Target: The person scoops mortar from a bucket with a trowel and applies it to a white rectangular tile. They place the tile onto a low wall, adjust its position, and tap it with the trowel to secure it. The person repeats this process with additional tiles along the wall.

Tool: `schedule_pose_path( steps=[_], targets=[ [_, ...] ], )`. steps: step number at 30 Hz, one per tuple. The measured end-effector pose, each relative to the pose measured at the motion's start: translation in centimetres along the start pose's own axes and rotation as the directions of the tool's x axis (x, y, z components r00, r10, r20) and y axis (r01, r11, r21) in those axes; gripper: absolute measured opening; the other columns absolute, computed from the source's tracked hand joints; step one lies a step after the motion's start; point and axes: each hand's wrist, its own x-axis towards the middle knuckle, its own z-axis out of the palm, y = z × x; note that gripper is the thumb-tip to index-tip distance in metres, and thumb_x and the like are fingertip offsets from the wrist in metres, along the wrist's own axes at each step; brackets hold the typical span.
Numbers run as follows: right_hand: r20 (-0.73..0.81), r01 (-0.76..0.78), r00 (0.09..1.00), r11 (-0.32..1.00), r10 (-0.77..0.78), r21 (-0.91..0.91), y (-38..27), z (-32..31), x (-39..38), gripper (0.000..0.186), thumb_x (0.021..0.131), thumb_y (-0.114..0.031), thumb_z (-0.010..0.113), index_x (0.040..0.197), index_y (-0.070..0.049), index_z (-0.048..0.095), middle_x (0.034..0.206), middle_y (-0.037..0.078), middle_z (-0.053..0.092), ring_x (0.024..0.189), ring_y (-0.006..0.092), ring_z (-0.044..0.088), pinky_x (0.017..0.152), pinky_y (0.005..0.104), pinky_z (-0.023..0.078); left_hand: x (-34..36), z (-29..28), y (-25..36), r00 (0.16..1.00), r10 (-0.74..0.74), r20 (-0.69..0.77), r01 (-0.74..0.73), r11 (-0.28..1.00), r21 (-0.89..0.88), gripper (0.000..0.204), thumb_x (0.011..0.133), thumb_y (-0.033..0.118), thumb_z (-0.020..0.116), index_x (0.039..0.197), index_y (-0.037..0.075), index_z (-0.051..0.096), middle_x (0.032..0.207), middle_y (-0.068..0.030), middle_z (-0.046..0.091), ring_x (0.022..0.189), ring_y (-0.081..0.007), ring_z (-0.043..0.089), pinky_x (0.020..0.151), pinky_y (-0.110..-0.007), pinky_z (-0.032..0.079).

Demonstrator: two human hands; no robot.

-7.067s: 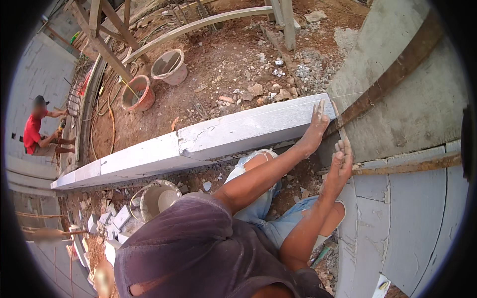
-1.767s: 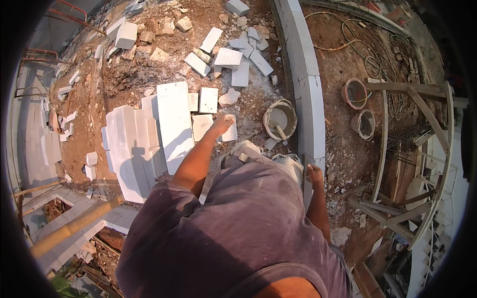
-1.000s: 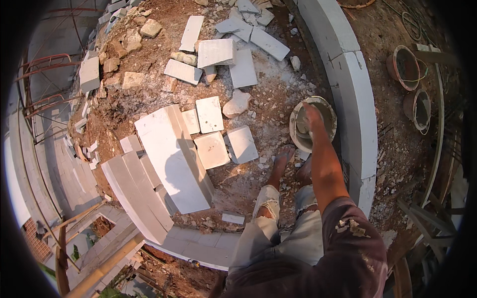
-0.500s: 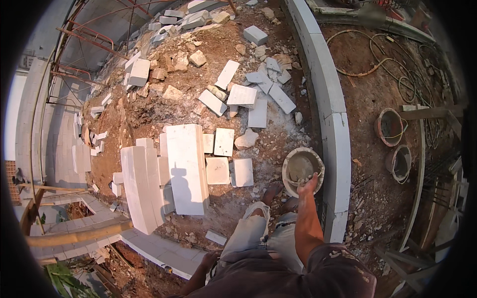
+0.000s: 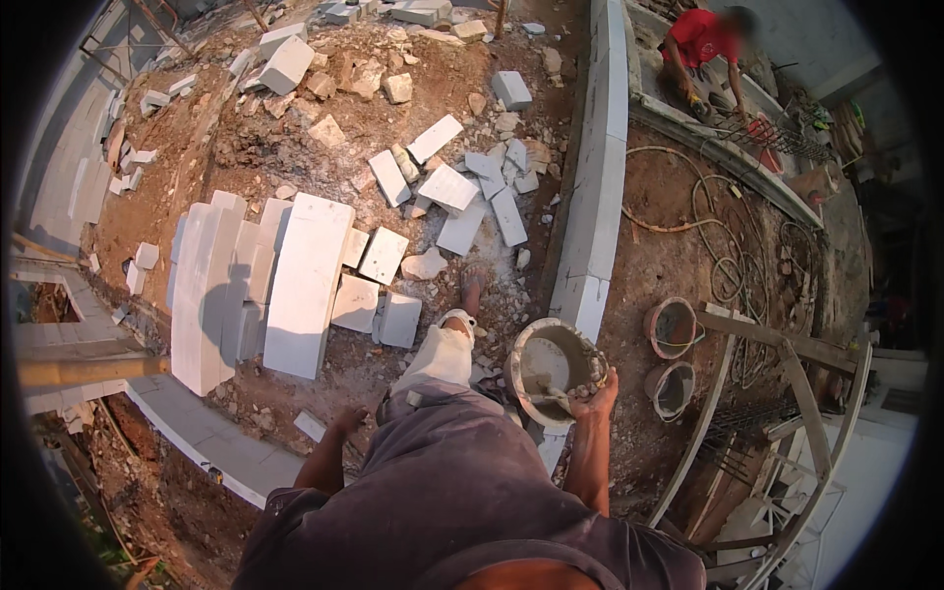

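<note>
My right hand (image 5: pixel 593 395) grips the near right rim of a round mortar bucket (image 5: pixel 515 366), which hangs tilted beside my right leg and covers part of the low white block wall (image 5: pixel 584 295). Grey wet mortar clings to its inside, and lumps of it sit on the rim by my fingers. A pale stick-like thing lies inside near my hand; I cannot tell what it is. My left hand (image 5: pixel 348 423) hangs low at my side with loose fingers, nothing seen in it. Long white blocks (image 5: pixel 310 280) stand stacked ahead on the left.
Loose blocks (image 5: pixel 450 189) and rubble (image 5: pixel 327 131) litter the dirt ahead. Beyond the wall are two buckets (image 5: pixel 672 327), a coiled hose (image 5: pixel 730 270) and a wooden frame (image 5: pixel 806 403). A person in a red shirt (image 5: pixel 700 37) crouches at the far right.
My view has shifted and my foot has stepped forward. The bucket, still in my right hand, is higher and overlaps the wall. The person in red has come into view.
</note>
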Motion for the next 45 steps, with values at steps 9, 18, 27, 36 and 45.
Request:
schedule_pose_path(
  steps=[9, 18, 27, 36, 45],
  targets=[
    [-0.082, 0.118, 0.99, 0.992, -0.113, 0.055, -8.8, 5.0, -0.1, 0.037, 0.093, -0.051, 0.055, 0.085, -0.015, 0.062, 0.067, 0.002, 0.056, 0.056, 0.0191, 0.053, 0.058, 0.0376, 0.046, 15.4, -13.3, 22.3, 0.962, 0.227, -0.155, -0.26, 0.933, -0.248, 0.034, 0.097, 0.037, 0.06, 0.112, 0.007, 0.066, 0.091, -0.0051, 0.065, 0.076, -0.0149, 0.06, 0.065, -0.03, 0.05],
    [-0.145, 0.194, 0.975, 0.962, -0.168, 0.193, -13.0, 15.9, 1.1, 0.043, 0.096, -0.046, 0.046, 0.11, -0.009, 0.064, 0.114, 0.009, 0.067, 0.106, 0.0309, 0.063, 0.095, 0.0533, 0.048, 9.7, -28.3, 69.5, 0.8, 0.529, -0.283, -0.564, 0.824, -0.057, 0.05, 0.096, 0.037, 0.064, 0.136, 0.007, 0.056, 0.12, -0.0086, 0.065, 0.105, -0.0198, 0.061, 0.088, -0.035, 0.048],
    [-0.134, 0.116, 0.985, 0.992, -0.109, 0.042, -16.9, 28.8, 9.2, 0.052, 0.094, -0.054, 0.044, 0.112, -0.01, 0.065, 0.105, 0.011, 0.067, 0.099, 0.033, 0.063, 0.091, 0.0566, 0.048, 13.2, -32.7, 87.9, 0.769, 0.591, -0.245, -0.597, 0.8, 0.057, 0.059, 0.095, 0.037, 0.065, 0.142, 0.006, 0.048, 0.133, -0.0125, 0.058, 0.12, -0.0264, 0.055, 0.101, -0.04, 0.043],
    [0.009, -0.036, 0.999, 0.997, 0.035, 0.062, -21.2, 39.8, 17.3, 0.053, 0.098, -0.059, 0.048, 0.094, -0.008, 0.063, 0.083, 0.006, 0.064, 0.081, 0.0258, 0.064, 0.075, 0.0416, 0.055, 25.4, -24.8, 74.6, 0.943, 0.258, -0.212, -0.33, 0.808, -0.488, 0.04, 0.093, 0.032, 0.067, 0.119, 0.003, 0.058, 0.102, -0.0104, 0.061, 0.092, -0.0223, 0.062, 0.072, -0.04, 0.052],
    [-0.156, 0.105, 0.975, 0.946, -0.159, -0.307, -29.3, 55.2, 16.4, 0.05, 0.098, -0.056, 0.051, 0.102, -0.008, 0.063, 0.058, -0.001, 0.046, 0.049, 0.0152, 0.045, 0.049, 0.033, 0.042, 21.6, -16.7, 81.1, 0.972, 0.189, 0.142, -0.215, 0.956, 0.201, 0.02, 0.099, 0.023, 0.054, 0.101, 0.007, 0.065, 0.092, -0.0034, 0.064, 0.077, -0.0198, 0.065, 0.066, -0.037, 0.053]
  ],
)
